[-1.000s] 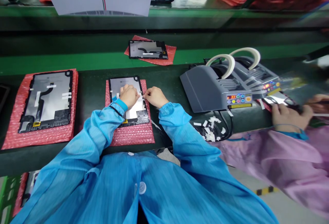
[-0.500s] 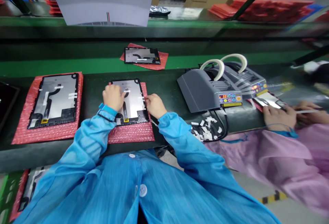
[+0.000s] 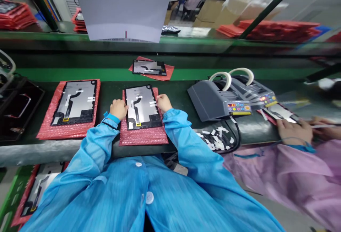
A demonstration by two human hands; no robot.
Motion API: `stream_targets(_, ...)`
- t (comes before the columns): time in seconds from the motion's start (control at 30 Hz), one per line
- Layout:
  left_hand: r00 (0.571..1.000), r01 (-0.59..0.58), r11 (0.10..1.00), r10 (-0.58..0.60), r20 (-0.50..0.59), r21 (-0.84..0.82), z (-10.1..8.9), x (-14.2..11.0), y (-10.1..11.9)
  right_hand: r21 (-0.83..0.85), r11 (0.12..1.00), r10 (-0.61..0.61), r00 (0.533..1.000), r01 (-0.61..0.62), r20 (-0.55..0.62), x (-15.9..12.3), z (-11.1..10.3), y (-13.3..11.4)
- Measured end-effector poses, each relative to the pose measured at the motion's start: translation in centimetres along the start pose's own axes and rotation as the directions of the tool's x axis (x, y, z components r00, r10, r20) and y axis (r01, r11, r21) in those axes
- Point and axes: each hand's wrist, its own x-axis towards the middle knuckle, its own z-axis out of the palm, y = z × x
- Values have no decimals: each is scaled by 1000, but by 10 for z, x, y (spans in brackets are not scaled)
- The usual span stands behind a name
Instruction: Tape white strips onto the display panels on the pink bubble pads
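In front of me a tablet screen lies with its silver back up, carrying a black flex cable and white tape pieces. Beneath it is a pink bubble-wrap bag. My left hand is closed at the screen's left edge, thumb on the rim. At the upper right edge, the fingers of my right hand are curled together; what they pinch is hidden. A similar screen rests on a pink bag to the left, and a smaller-looking one lies farther back.
Two grey tape dispensers stand to the right, with white tape scraps before them. A co-worker's hands handle another panel at far right. A dark box sits at far left. Red bags are stacked on the shelf.
My left hand has moved from over the screen to its left edge. My right hand stays at the right edge. The camera view has shifted left and up.
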Motion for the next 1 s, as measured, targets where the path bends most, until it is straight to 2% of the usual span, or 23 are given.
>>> stream_targets(0.1,995,32,998,-37,-92,-55,2,-3,-9,216,959,188,982,-186,12,-4,4,-9)
stream_targets(0.17,976,125,986,-143,-164,-113,3,-5,-13,414,860,292,953,-298,78,-8,4,-19)
stream_targets(0.23,960,177,955,-221,-171,-238,4,-4,-14,549,758,318,934,-353,162,-12,0,-29)
stream_targets(0.33,969,141,838,-225,-99,-527,5,0,-11,632,661,309,914,-406,264,-19,-10,-41)
stream_targets(0.47,958,146,695,-278,-76,-704,0,-7,-14,654,634,230,908,-412,350,-24,-25,-60)
stream_targets(0.5,950,136,633,-301,-81,-763,-5,-11,-18,659,636,190,909,-402,371,-24,-26,-67)
stream_targets(0.6,926,11,352,-357,-124,-936,-36,-29,-45,675,643,66,904,-362,422,-19,-15,-101)
stream_targets(0.63,912,-48,280,-380,-156,-959,-51,-34,-59,679,642,34,898,-356,439,-16,-5,-117)
stream_targets(0.67,893,-97,247,-407,-194,-964,-68,-39,-74,681,639,9,889,-358,459,-13,8,-134)
stream_targets(0.73,838,-142,263,-482,-258,-954,-101,-45,-109,677,629,-15,864,-383,502,-9,41,-171)
stream_targets(0.83,748,-32,368,-608,-267,-929,-135,-44,-161,641,644,5,841,-417,542,-5,93,-215)
stream_targets(0.9,692,133,467,-675,-255,-874,-138,-38,-188,519,753,56,826,-404,561,-4,120,-228)
stream_targets(1.0,645,357,535,-734,-213,-765,-122,-29,-212,263,892,147,787,-367,599,-3,146,-226)
